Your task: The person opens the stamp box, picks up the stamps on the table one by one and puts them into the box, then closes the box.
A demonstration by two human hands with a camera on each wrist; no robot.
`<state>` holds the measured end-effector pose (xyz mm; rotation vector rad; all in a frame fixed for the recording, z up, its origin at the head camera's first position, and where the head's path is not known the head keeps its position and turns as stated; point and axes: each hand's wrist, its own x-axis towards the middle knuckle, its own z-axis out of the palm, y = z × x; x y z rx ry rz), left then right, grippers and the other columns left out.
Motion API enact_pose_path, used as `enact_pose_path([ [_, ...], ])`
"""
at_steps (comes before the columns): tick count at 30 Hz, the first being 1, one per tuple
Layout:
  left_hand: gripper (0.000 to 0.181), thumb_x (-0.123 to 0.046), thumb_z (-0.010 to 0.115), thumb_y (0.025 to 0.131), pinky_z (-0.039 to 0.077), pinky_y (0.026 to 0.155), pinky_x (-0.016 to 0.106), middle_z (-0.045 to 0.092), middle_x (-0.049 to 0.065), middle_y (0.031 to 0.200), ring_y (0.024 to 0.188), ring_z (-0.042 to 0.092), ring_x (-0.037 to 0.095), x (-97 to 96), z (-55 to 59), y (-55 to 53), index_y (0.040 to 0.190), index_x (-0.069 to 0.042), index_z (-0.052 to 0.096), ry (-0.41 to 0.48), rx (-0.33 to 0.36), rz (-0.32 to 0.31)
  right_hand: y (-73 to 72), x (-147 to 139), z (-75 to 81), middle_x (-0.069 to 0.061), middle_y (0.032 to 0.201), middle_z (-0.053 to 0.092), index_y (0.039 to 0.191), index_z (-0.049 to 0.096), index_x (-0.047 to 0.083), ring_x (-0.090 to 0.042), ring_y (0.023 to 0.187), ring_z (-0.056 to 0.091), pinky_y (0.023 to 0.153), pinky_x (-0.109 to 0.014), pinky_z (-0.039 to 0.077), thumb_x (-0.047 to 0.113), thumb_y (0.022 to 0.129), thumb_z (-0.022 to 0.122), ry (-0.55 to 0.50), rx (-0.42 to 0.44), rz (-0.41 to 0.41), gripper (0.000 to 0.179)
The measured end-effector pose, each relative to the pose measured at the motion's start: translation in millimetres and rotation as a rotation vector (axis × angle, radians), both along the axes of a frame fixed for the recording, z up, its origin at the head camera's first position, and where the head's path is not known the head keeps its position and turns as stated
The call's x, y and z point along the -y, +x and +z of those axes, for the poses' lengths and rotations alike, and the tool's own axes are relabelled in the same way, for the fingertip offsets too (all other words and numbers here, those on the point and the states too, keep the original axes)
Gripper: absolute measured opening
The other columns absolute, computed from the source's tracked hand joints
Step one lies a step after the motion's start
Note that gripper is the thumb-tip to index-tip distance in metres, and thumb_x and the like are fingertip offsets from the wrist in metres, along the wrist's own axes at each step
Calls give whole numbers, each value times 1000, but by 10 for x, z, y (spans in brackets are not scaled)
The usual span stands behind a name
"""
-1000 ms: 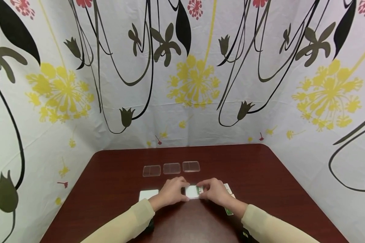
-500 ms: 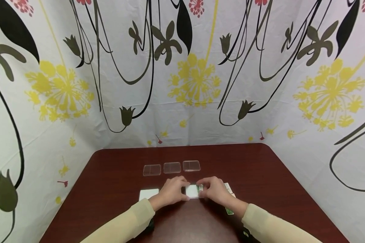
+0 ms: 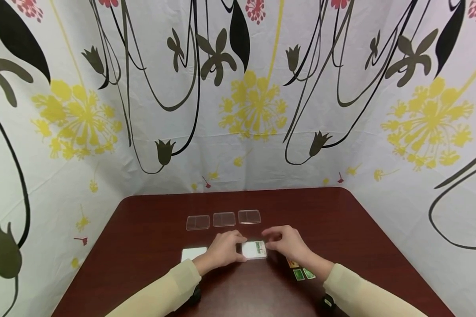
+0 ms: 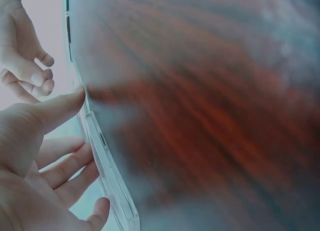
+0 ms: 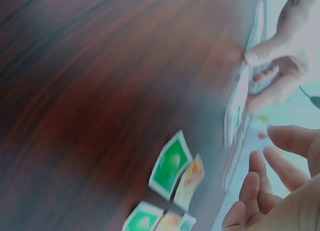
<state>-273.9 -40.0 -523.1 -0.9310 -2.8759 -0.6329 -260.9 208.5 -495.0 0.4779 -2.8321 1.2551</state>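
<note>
My left hand (image 3: 223, 250) pinches the left end of a small clear flat case (image 3: 249, 250) on the table, thumb on the near side and fingers on the far side. White backing fills the case, and a green-and-white stamp (image 3: 260, 248) shows at its right end. Just right of the case, my right hand (image 3: 288, 243) hovers with loosely bent fingers and nothing in them. Under that forearm lie several loose stamps, among them a green one (image 5: 171, 165) and an orange-yellow one (image 5: 189, 183) in the right wrist view.
Three clear plastic cases stand in a row farther back: left case (image 3: 198, 223), middle case (image 3: 224, 219), right case (image 3: 249, 216). A white flat piece (image 3: 193, 253) lies left of my left hand. The dark red table (image 3: 158, 209) meets a flowered curtain (image 3: 257, 163).
My right hand has let go of the case's right end and moved right and slightly up, uncovering the stamp there. The left hand keeps its hold on the case.
</note>
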Motion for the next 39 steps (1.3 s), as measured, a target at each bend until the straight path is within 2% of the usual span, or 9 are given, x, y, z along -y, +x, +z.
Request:
enact_pose_path([
  [6,58,-38,89,77,50,90,43,67,-2,117,109,63,17,7,-14,7,126,-12,73,14,9,-3,-9,-230,39,1,87,71,112,77,17,-14,77,64,61,-32,50,8,83,81,-10,17,-49,30],
  [10,58,-38,88,77,50,90,41,67,-3,117,108,64,16,5,-18,2,126,-12,73,19,2,-5,-15,-410,40,0,89,70,112,78,16,-15,77,64,59,-33,51,7,81,82,0,26,-87,32],
  [17,57,-38,88,78,50,90,40,67,-3,116,107,64,15,1,-14,10,127,-12,72,13,3,-5,0,-664,-66,-3,93,72,111,78,15,-14,79,64,64,-33,52,5,81,81,42,40,-174,31],
  [23,57,-37,88,78,51,87,38,67,-3,116,104,64,15,0,-8,17,127,-12,72,18,11,-7,23,-772,-139,-4,96,72,108,79,17,-16,85,63,67,-33,52,7,78,84,76,42,-204,32],
  [36,57,-38,87,79,49,92,45,67,-3,117,108,64,17,-1,-7,26,127,-12,72,8,5,-5,6,-723,-232,4,82,67,108,78,22,-14,63,57,48,-33,41,13,76,84,178,14,-231,34],
  [39,57,-38,87,79,49,92,45,67,-3,117,108,64,17,-4,-2,28,127,-12,72,5,2,-5,-1,-704,-225,4,79,66,104,77,20,-13,62,57,48,-33,42,12,75,84,186,-5,-222,30],
])
